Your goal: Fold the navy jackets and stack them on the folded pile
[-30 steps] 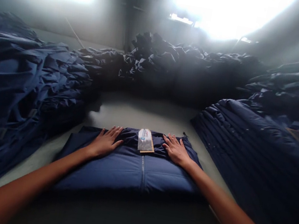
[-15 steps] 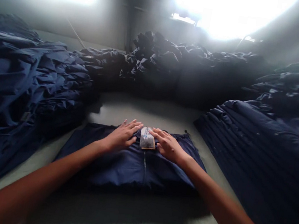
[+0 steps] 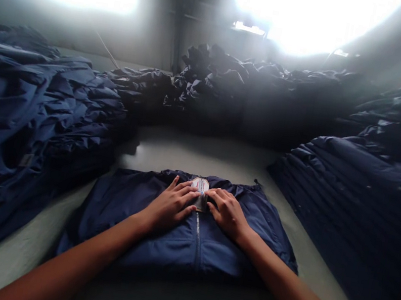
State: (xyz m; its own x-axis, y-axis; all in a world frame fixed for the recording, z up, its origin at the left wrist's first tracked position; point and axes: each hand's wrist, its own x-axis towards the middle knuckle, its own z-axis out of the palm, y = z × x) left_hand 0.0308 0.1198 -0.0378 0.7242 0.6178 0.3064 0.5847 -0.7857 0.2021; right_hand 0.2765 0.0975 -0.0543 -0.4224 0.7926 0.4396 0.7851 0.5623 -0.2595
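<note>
A folded navy jacket (image 3: 165,246) lies flat on the table in front of me, its zipper (image 3: 197,234) running down the middle. At the top of the zipper rests a small printed hang tag (image 3: 200,186). My left hand (image 3: 172,201) lies on the cloth left of the tag, fingers spread, with fingertips at its left edge. From the other side, my right hand (image 3: 226,211) rests on the jacket, fingers bent but apart, its fingertips touching the tag's right edge. Neither hand grips anything. The tag's lower part is partly covered by fingers.
Tall stacks of navy garments (image 3: 37,112) stand on the left, and another neatly layered pile (image 3: 354,196) is on the right. A crumpled heap of dark garments (image 3: 234,84) lines the back. The pale table surface (image 3: 200,150) shows between them.
Both hands have come slightly nearer and lower onto the jacket, closing in around the tag. The jacket now looks wider, and the tag shows a different, red-printed face.
</note>
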